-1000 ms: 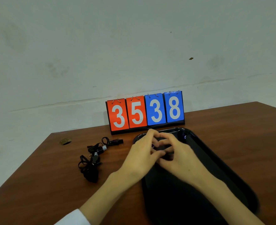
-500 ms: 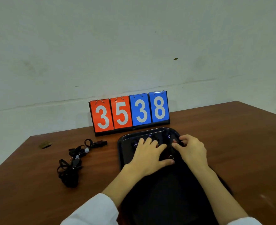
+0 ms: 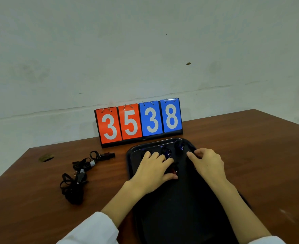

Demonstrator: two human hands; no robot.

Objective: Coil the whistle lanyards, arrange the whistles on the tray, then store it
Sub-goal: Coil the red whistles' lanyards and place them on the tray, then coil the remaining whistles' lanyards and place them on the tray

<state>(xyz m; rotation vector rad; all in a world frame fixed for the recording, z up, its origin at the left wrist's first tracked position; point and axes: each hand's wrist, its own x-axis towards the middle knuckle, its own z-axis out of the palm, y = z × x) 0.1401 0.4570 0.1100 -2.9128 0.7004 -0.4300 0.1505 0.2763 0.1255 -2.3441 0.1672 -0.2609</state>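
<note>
While both hands work over the far end of the tray (image 3: 180, 208), the step in hand reads as arranging: coiled whistles (image 3: 166, 152) already sit in a row along the tray's far edge, showing as small dark shapes with blue glints.

1. Left hand (image 3: 153, 170): over the far left part of the tray, its fingers laid out fairly straight across a dark bundle (image 3: 173, 170) with a reddish tint, thumb alongside it. It appears to press the bundle flat rather than grasp it.
2. Right hand (image 3: 207, 164): over the far right part of the tray, fingers bent downward. Whether they pinch anything cannot be told; the fingertips hide it.
3. Loose lanyards (image 3: 76, 180): lying in a black tangle well to the left of the tray, not yet coiled, with one black whistle (image 3: 108, 155) at the end nearest the tray.

Next move, as a judgement: seat the bundle in line with the row, then reach left of the tray for the tangle. Separating the straps calls for care, since they overlap and may drag one another.

Surface: a brown wooden table (image 3: 250, 155). A flip scoreboard (image 3: 139, 122) reading 3538 stands just behind the tray; a small brownish scrap (image 3: 45, 157) lies far to the tray's left. Beyond it is a pale, stained wall (image 3: 145, 50) with a long horizontal crack.
</note>
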